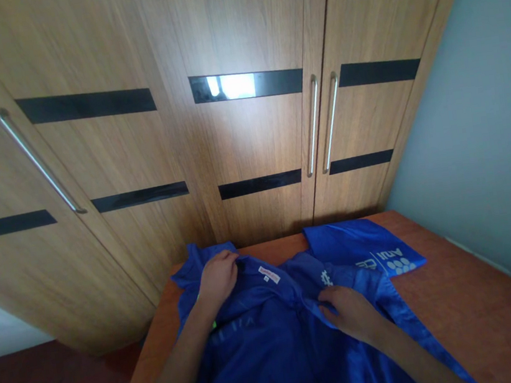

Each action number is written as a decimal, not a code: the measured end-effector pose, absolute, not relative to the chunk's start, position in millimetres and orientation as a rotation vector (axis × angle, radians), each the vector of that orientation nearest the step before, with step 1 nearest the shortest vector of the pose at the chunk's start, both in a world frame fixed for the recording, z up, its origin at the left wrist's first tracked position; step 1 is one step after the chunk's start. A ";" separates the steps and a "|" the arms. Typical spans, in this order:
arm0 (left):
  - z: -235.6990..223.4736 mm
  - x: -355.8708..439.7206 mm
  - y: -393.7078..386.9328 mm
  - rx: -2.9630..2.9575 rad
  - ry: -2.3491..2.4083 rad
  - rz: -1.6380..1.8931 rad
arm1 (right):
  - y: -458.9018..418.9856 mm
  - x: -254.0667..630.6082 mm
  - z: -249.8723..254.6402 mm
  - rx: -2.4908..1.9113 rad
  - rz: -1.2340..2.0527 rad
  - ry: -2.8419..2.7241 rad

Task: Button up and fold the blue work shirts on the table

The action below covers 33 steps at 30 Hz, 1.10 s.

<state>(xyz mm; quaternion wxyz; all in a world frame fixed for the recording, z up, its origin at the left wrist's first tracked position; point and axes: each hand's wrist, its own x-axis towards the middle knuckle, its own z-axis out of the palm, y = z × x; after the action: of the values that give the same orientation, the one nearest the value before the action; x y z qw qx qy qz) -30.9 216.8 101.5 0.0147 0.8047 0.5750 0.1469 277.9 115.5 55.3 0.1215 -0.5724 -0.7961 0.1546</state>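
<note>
A blue work jacket with a collar and a white neck label lies spread on the wooden table. My left hand is closed on the collar at its left side, fingers curled over the cloth. On the other side, my right hand pinches the jacket's front edge near a white gear-shaped print. Part of the left fingers is hidden by the fabric. Pale lettering shows inside the jacket, partly covered by my left forearm.
Beyond the jacket, a folded blue garment with white lettering lies at the table's back right. The brown tabletop meets a wardrobe with metal handles at the back. A pale wall stands on the right.
</note>
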 end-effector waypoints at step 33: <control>105.1 -80.4 116.6 2.241 1.594 0.765 | 90.1 299.2 35.0 -1.491 0.365 -1.974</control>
<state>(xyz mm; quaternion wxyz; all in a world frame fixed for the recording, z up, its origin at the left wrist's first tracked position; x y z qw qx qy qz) -80.4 116.6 105.1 0.1431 0.7771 0.5526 0.2652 299.2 90.1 35.0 0.3151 -0.5658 -0.7493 0.1386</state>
